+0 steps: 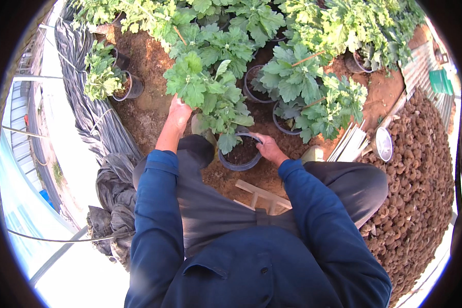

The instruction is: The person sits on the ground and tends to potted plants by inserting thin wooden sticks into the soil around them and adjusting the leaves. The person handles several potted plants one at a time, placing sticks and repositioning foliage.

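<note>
A plastic pot of dark soil (240, 166) stands between my feet, and a leafy green plant (219, 100) leans up and to the left from it. My right hand (268, 148) grips the pot's rim on its right side. At the upper left, my left hand (180, 113) reaches in under the plant's leaves. Its fingers are hidden by the foliage, so what they hold cannot be seen. Just beyond my right hand are more potted plants, one in a dark pot (287, 122) and another in a round pot (254, 85).
Crumpled black sheeting (96, 104) runs along the left. Small potted plants (129, 86) stand beside it. On the right lie a heap of brown clods (412, 173), a white-lined scoop (384, 144) and a bundle of pale sticks (346, 144). A wooden frame (263, 194) lies below the pot.
</note>
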Tool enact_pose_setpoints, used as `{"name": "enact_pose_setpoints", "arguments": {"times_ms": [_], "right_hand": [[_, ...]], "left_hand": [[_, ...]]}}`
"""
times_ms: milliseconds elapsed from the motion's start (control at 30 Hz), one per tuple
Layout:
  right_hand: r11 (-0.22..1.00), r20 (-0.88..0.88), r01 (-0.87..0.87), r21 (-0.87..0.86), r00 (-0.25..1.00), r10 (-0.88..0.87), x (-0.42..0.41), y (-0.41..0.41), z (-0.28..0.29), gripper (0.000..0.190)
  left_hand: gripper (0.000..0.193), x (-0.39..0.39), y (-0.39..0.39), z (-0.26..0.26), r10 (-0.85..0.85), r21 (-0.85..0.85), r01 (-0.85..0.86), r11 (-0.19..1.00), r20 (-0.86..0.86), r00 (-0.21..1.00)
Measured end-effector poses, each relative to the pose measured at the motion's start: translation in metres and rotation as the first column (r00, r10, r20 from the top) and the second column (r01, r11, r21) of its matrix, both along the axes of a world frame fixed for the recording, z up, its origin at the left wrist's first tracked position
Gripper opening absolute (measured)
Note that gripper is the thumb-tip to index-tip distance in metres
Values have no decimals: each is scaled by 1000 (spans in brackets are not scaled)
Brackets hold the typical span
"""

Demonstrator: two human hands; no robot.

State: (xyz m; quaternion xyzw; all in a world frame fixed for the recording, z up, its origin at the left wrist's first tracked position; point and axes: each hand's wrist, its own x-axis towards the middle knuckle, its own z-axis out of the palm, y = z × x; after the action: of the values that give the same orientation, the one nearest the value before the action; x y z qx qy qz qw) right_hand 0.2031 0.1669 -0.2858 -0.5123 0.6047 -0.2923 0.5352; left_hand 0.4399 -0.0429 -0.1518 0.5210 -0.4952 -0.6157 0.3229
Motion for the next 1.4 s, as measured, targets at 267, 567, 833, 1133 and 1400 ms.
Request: {"name": "enact_pose_setpoints", "arguments": {"times_ms": [267,567,833,1133,1400], "right_hand": [[996,16,85,2,996,-85,12,13,-26,53],[637,242,562,527,620,-747,49,20,-36,47],[826,-270,552,115,818,-509,13,18,-41,37],[820,-64,425,-384,873,-483,-20,-56,127,17],[890,-234,-28,-454,968,-89,5,-21,117,36]], "left_hand": [[37,8,3,-5,-220,-226,274,935,235,947],[37,5,61,71,-382,30,410,912,-303,873],[19,3,75,87,-445,109,475,873,-219,868],[33,-1,80,85,-672,196,700,687,-196,714],[42,-5,81,84,-549,132,566,813,-145,823]]}}
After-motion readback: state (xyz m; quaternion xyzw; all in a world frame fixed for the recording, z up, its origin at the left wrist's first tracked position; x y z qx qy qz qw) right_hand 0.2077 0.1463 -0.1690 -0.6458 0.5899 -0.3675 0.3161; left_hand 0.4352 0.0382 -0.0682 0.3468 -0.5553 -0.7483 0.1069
